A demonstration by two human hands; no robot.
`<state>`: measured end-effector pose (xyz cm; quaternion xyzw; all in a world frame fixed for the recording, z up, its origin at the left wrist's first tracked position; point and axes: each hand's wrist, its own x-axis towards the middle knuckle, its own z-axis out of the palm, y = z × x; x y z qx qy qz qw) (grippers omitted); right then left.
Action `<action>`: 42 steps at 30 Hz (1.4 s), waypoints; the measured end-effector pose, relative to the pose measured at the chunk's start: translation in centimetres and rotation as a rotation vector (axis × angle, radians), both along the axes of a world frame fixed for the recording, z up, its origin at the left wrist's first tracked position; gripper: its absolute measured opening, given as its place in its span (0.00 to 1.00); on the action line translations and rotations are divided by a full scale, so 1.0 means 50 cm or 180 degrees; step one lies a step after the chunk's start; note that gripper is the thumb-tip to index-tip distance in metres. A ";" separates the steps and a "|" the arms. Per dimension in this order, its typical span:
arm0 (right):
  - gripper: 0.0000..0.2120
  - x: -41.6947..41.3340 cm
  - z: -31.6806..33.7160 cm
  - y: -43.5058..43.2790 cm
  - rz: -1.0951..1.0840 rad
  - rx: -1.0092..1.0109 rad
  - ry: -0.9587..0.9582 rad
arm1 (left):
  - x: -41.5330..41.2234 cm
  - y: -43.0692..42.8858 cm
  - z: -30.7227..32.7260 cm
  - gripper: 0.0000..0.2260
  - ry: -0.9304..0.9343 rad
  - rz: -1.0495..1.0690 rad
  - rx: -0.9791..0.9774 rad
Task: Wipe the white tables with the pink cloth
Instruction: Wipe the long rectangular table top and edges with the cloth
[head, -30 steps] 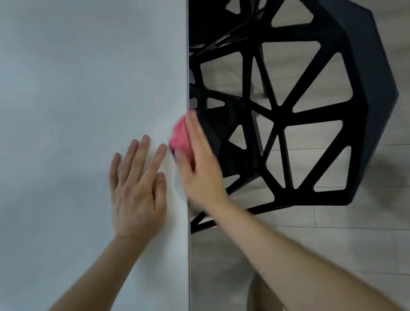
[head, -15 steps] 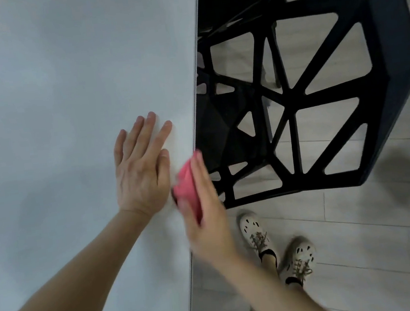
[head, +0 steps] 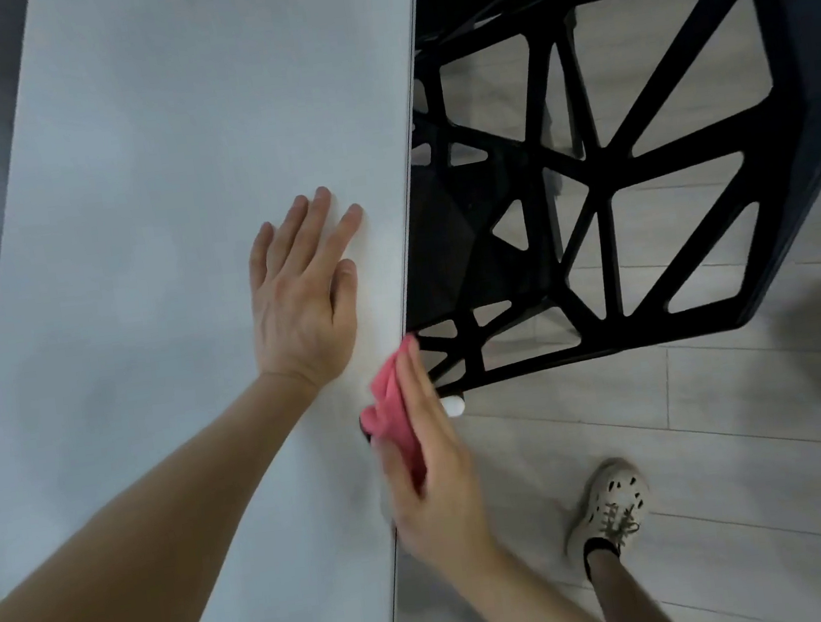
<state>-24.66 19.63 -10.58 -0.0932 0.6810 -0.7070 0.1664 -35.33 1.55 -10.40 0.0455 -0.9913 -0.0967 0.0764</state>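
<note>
Our right hand [head: 432, 484] grips 1 pink cloth [head: 394, 416] against the white table [head: 186, 183] edge. Left hand [head: 301, 298] lies flat, released, on that 1 table.

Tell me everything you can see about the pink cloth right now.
The pink cloth looks like soft fabric, bunched and folded rather than spread flat. Only part of it shows; the rest is hidden under the right hand, whose fingers lie over it and press it against the right-hand edge of the white table. It sits at that edge, near the table's close end, just below the left hand, which lies flat on the tabletop without touching it.
</note>
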 end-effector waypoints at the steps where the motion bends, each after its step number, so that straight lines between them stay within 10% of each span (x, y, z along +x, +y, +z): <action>1: 0.37 0.029 0.002 0.004 0.0012 0.0002 -0.0084 | 0.000 0.000 0.000 0.24 -0.0007 -0.0003 0.0009; 11: 0.35 -0.262 0.009 -0.059 -0.0405 0.0484 0.0177 | -0.001 0.005 0.008 0.22 0.0161 0.0032 0.0138; 21: 0.35 0.305 0.002 0.016 -0.0214 0.0266 0.0119 | 0.247 0.003 0.026 0.11 0.0502 -0.0626 0.0485; 30: 0.35 -0.017 0.018 -0.044 -0.0545 0.0835 -0.0102 | 0.481 -0.054 -0.002 0.17 0.0225 -0.1202 0.0214; 38: 0.36 0.450 0.020 0.009 -0.0639 0.0422 -0.0407 | 0.475 -0.050 -0.005 0.18 0.0263 -0.1205 0.0225; 42: 0.36 0.363 0.024 0.000 -0.0647 0.0580 -0.0490 | 0.474 -0.052 -0.009 0.19 0.0297 -0.1207 0.0217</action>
